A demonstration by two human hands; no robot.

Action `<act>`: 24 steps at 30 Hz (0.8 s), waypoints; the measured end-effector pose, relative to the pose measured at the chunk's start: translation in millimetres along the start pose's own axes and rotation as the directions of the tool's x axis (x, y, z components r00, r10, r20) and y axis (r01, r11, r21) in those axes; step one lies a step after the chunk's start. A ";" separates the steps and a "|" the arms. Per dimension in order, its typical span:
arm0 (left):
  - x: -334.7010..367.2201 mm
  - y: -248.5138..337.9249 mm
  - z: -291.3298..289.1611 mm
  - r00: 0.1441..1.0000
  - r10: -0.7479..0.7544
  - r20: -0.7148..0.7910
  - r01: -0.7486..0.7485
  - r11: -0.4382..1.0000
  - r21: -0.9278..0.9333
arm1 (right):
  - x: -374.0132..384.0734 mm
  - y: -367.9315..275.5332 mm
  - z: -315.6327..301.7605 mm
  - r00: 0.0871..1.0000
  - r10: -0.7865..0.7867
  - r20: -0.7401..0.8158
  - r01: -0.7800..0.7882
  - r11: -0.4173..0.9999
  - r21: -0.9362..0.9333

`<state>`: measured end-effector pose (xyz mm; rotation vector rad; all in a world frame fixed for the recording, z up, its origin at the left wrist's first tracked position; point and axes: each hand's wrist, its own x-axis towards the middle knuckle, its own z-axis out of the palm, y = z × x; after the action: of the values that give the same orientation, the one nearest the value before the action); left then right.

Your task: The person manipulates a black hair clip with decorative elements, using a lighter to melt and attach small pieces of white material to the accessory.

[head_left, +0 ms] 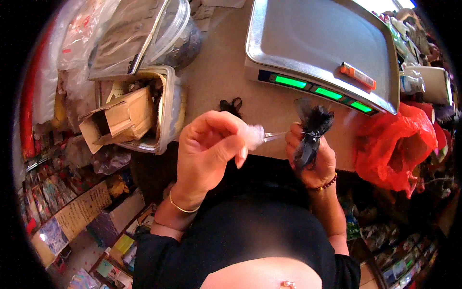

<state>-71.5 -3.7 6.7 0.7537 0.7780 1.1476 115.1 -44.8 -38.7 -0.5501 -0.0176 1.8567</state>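
Head view: grasping, in the right grip (323, 166), a black gauzy bow (318, 119) gathered at the middle with a narrow pale tie (313, 135), held upright against the fingers with frilled ends above and below. Pinching, in the left grip (209, 149), a small translucent piece (253, 136), too blurred to name further. Bridging from that piece toward the right grip, a thin silvery strip (273, 136) of uncertain kind. On the desk (221, 58), just beyond the left grip and well left of the bow, a looped black ornament (233, 106). Beyond the right grip, a digital scale (317, 36) with green displays; on its metal tray, an orange tube (358, 76). To the right of the right grip, a crumpled red plastic bag (397, 144). To the left of the left grip, a clear plastic tub (173, 108) containing a tilted, open cardboard box (127, 115). Below the left grip, around the wrist, a gold bangle (182, 207); below the right grip, a dark beaded bracelet (330, 182).
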 end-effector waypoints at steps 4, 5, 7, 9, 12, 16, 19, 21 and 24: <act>-0.5 -22.7 -11.7 0.977 -0.202 -0.066 0.211 0.886 0.413 | -0.5 -8.0 -2.7 0.987 -0.144 0.077 0.127 0.974 0.186; -0.6 -43.1 -17.5 0.949 -0.301 -0.097 0.316 0.880 0.355 | 1.0 -12.7 -3.3 0.961 -0.224 0.160 0.179 0.950 0.257; -1.3 -80.2 -23.9 0.935 -0.344 -0.093 0.342 0.793 0.504 | -3.8 -29.6 -0.7 0.916 -0.329 0.229 0.220 0.890 0.400; 0.7 -87.7 -22.7 0.959 -0.282 0.015 0.170 0.619 0.767 | -5.4 -34.4 2.2 0.917 -0.325 0.229 0.191 0.866 0.462; 0.2 -103.5 -33.8 0.909 0.124 0.397 -0.413 0.386 0.825 | -7.3 -30.5 4.0 0.945 -0.285 0.158 0.227 0.924 0.308; -18.3 -64.1 -36.8 0.845 0.246 0.474 -0.520 0.171 0.837 | -8.3 -15.9 -22.1 0.973 -0.222 -0.068 0.211 0.969 -0.131; -12.6 -47.2 -64.1 0.827 0.465 0.316 -0.351 -0.011 0.936 | 6.6 -2.5 -30.9 0.999 -0.041 -0.035 0.032 0.974 -0.225; -7.5 -50.6 -80.0 0.840 0.507 0.193 -0.204 -0.033 0.978 | 16.1 5.0 -22.8 0.999 0.021 -0.038 -0.031 0.959 -0.281; -9.6 -63.4 -98.4 0.924 0.351 0.155 -0.191 0.072 0.979 | 30.4 14.8 -19.3 0.995 0.100 0.012 -0.093 0.958 -0.271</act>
<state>-125.5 -16.5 -96.8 2.1045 1.6252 0.8463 101.7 -27.6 -71.0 -0.7267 -0.2692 1.9702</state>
